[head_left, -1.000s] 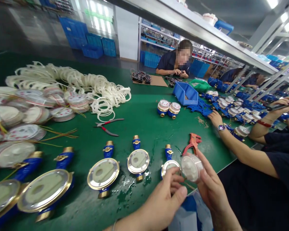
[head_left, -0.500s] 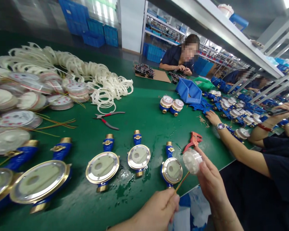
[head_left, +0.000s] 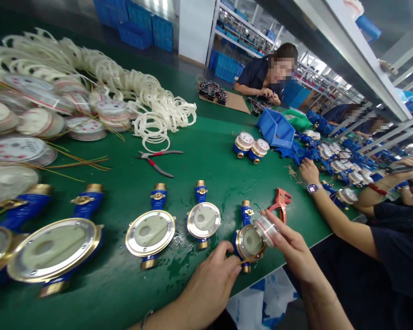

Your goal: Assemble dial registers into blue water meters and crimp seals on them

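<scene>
My right hand (head_left: 294, 250) is closed around the rim of a round, clear-cased meter register (head_left: 266, 230), tilted over the nearest blue and brass water meter body (head_left: 249, 239). Thin yellow-brown wires (head_left: 253, 257) run from the register across that body's lower edge. My left hand (head_left: 215, 277) pinches their free end beside the body. Left of it lie more water meter bodies, one small (head_left: 203, 220) and one larger (head_left: 150, 233), with pale discs under metal rings. Red-handled cutters (head_left: 281, 204) rest just beyond my right hand.
Grey-and-red pliers (head_left: 158, 162) lie mid-table. White plastic rings (head_left: 153, 130) and wired registers (head_left: 86, 128) pile up at left. Two finished-looking meters (head_left: 244, 143) stand near a blue bin (head_left: 276, 128). A co-worker's arm (head_left: 344, 220) reaches in from the right; another person (head_left: 266, 78) sits across.
The register has come down and left over the water meter body, tilting more. My left hand has moved up and left with the wires, beside that body. The camera view has shifted slightly.
</scene>
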### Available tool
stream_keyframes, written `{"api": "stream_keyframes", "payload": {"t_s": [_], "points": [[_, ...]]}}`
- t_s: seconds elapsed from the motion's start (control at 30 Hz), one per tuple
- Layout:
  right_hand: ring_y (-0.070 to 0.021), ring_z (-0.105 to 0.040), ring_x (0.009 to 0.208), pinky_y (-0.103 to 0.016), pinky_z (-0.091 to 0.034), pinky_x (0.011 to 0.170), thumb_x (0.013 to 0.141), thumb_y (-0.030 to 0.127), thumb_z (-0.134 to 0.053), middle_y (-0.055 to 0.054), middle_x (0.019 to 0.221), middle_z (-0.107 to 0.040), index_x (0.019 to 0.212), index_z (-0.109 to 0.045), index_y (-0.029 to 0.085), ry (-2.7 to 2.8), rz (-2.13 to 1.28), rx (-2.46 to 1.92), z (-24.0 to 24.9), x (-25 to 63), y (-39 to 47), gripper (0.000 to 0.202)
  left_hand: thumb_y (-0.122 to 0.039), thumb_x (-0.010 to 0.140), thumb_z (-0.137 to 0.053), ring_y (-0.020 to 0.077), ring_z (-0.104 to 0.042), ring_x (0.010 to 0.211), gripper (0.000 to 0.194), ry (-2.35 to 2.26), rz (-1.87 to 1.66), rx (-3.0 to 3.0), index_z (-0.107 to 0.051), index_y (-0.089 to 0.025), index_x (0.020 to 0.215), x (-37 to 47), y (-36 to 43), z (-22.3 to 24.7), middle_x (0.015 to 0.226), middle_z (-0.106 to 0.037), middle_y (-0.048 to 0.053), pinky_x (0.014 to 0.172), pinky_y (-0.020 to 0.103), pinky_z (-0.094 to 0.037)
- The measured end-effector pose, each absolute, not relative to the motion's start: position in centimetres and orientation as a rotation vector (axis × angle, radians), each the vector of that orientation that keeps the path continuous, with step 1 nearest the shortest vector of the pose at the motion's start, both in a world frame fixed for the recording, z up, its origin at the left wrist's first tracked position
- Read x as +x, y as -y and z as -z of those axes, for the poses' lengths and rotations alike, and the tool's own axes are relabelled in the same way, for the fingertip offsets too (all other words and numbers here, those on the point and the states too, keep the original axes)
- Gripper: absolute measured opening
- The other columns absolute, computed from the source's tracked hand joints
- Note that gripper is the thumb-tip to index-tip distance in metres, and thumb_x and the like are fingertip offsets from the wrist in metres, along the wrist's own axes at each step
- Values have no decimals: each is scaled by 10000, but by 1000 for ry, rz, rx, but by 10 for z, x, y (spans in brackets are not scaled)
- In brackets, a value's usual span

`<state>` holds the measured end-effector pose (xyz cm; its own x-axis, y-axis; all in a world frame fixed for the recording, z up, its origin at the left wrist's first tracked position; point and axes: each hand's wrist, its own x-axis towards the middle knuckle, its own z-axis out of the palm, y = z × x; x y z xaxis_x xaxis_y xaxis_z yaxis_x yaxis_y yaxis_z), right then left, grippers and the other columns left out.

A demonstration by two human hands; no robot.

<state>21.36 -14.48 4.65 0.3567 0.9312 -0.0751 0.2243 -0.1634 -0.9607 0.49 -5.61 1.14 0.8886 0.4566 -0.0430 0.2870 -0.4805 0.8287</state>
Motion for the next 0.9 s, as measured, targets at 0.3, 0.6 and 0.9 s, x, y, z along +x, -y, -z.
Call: {"api": "stream_keyframes", "payload": {"t_s": [0.3,0.6,0.9], "points": [[-252,-307,1338,-503,-232,1101,874,265,-512,-21,1448,-367,1330,-439,320,1598,-682,-1730,-63,200,146,465,-179,912,-344,289,-437,1237,274,-532,-221,2192,-600,-210,1006,4,60,-6,1512,-187,110,989,495,-422],[-289,-269,1328,-556,-284,1061,845,165,-503,-20,1482,-275,1362,-386,347,1869,-413,-1806,-57,182,151,561,-182,908,-355,269,-561,1114,258,-500,-193,2241,-602,-208,979,4,60,-8,1518,-209,101,927,481,-474],[-302,-284,1308,-557,-333,1028,833,144,-484,-66,1470,-240,1383,-340,338,1885,-309,-1804,-50,175,142,602,-194,904,-355,255,-583,1117,282,-499,-263,2265,-632,-211,953,5,55,-4,1488,-290,78,951,417,-485]]}}
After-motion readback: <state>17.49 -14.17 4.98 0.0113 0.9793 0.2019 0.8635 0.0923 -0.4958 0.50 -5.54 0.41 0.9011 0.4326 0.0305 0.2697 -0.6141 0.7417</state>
